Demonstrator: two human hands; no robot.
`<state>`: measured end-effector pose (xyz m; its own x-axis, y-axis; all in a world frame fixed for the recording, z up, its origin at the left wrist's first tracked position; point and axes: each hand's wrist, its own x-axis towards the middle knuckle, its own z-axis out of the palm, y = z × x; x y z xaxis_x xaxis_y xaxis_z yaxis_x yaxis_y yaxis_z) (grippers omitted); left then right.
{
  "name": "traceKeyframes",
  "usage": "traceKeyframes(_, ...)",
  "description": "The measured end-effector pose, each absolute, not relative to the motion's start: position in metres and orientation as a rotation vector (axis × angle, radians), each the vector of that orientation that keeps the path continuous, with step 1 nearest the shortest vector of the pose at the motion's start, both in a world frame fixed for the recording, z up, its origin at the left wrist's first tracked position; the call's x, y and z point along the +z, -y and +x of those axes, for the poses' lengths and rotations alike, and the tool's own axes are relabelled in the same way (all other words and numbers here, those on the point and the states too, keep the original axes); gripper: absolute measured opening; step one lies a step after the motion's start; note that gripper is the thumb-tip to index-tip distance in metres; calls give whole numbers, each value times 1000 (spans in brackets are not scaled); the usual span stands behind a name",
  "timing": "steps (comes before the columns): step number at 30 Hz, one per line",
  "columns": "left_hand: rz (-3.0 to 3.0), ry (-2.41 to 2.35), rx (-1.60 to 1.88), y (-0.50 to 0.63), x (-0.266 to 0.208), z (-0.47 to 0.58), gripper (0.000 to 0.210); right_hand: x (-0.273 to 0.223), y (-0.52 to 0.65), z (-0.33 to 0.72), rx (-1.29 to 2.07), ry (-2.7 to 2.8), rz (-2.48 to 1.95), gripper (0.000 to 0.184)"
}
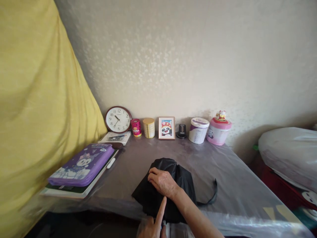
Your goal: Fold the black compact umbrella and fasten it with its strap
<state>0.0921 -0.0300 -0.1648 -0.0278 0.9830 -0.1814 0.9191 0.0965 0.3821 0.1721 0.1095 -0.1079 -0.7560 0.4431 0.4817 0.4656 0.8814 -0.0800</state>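
Observation:
A black folding umbrella (183,178) lies loosely folded at the front of the table, its canopy bunched and its strap trailing to the right. My right hand (163,181) rests across the top of the canopy, its fingers curled over the black fabric. Below it, at the table's near edge, my left hand (152,228) closes round the handle end, index finger stretched up along the fabric. The handle is mostly hidden by that hand and cut off by the lower edge of the view.
A purple zip case (81,165) lies on books at the left. Along the wall stand a clock (119,119), a pink can (136,127), a yellow canister (149,128), a framed panda picture (166,128) and two tubs (198,131). A yellow curtain (44,99) hangs left.

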Motion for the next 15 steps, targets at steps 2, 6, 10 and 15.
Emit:
traceKeyframes(2, 1880, -2017, 216, 28, -164, 93, 61, -106, -110, 172, -73, 2578, -651, 12)
traceKeyframes(6, 1853, -1987, 241, 27, -160, 93, 65, -106, -111, 172, -83, 2605, -636, 12)
traceKeyframes(10, 1744, -1975, 224, 27, -152, 93, 67, -108, -114, 169, -80, 2594, -625, 13)
traceKeyframes(15, 1720, -1986, 235, 29, -149, 95, 68, -103, -101, 176, -5, 2505, -586, 22)
